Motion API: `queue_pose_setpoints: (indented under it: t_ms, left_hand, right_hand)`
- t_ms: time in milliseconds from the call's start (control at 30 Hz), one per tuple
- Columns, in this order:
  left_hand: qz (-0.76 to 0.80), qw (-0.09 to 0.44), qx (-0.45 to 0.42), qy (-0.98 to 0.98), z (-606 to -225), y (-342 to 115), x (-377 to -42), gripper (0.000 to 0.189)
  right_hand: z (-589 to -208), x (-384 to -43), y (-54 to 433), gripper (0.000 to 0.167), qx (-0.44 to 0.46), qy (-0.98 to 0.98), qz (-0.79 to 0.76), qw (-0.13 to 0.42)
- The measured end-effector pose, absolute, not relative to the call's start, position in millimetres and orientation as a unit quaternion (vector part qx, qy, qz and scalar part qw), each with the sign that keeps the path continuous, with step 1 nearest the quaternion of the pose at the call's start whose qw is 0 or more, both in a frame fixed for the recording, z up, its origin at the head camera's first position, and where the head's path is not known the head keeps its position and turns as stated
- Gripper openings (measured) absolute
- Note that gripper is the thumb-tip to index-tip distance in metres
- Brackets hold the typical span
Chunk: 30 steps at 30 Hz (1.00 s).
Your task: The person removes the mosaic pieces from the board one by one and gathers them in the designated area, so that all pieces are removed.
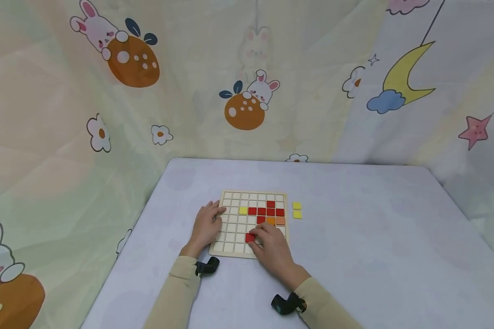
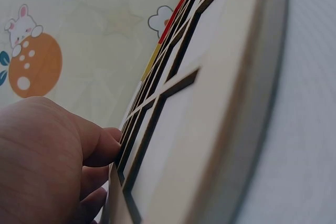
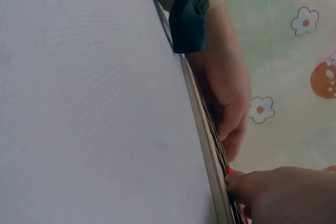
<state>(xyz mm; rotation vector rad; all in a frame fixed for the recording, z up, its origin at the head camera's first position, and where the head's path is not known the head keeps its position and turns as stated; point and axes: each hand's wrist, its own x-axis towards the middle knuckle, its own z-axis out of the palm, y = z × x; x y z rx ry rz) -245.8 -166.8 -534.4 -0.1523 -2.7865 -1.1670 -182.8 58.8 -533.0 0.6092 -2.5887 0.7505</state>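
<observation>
A wooden grid board (image 1: 232, 253) with white squares lies on the table. Its left edge is held by my left hand (image 1: 207, 226), thumb over the rim and fingers along the side. Between the thumb and fingers of my right hand (image 1: 273, 249) is a red square tile (image 1: 249, 238), pinched over the lower part of the grid. That tile also shows at the top of the left wrist view. Set in the grid are several red tiles (image 1: 261, 211), a yellow tile (image 1: 243, 210) and two orange tiles (image 1: 271, 221). My right hand covers some lower right squares.
Two loose yellow tiles (image 1: 297, 210) lie just right of the board. A pale cloth covers the table (image 1: 374, 237). Behind it hangs a printed curtain (image 1: 197, 105). Each wrist wears a black camera (image 1: 207, 266).
</observation>
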Motion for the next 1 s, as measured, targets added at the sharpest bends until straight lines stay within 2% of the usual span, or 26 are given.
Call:
queue_pose_setpoints:
  t_ms: [433,767,1000]
  left_hand:
    - [-0.383,0.064,-0.049,-0.920,-535.3,-166.8,-245.3,0.036]
    - [-0.385,0.061,-0.054,-0.919,-534.1,-166.3,-244.6,0.036]
    - [-0.385,0.063,-0.056,-0.919,-534.9,-167.5,-244.1,0.036]
  right_hand:
    - [-532.7,-182.9,58.6,0.031,0.229,-0.920,0.259,0.182]
    - [-530.2,-181.4,60.8,0.034,0.225,-0.913,0.274,0.200]
    - [-527.4,-186.5,71.4,0.031,0.193,-0.915,0.298,0.192]
